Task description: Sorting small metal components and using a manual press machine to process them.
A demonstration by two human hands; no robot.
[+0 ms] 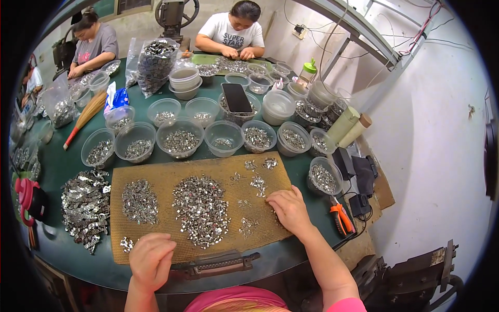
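A tan textured mat (166,169) lies before me with piles of small shiny metal pieces. The largest pile (200,210) is in its middle, and a smaller pile (140,202) of thinner pieces sits to its left. Several little clusters (257,184) lie along the right side. My left hand (150,260) is over the mat's near left corner, fingers curled together beside a small cluster (127,244); what they hold, if anything, is hidden. My right hand (291,209) touches the mat's right side, its fingers bent down and pressed together over small pieces I cannot make out.
Clear plastic tubs (181,138) of metal pieces line the mat's far side. Linked metal strips (86,208) are heaped at left. Orange-handled pliers (341,219) lie at right near a tub (323,177). A phone (236,98) rests on a tub. Two people work across the green table.
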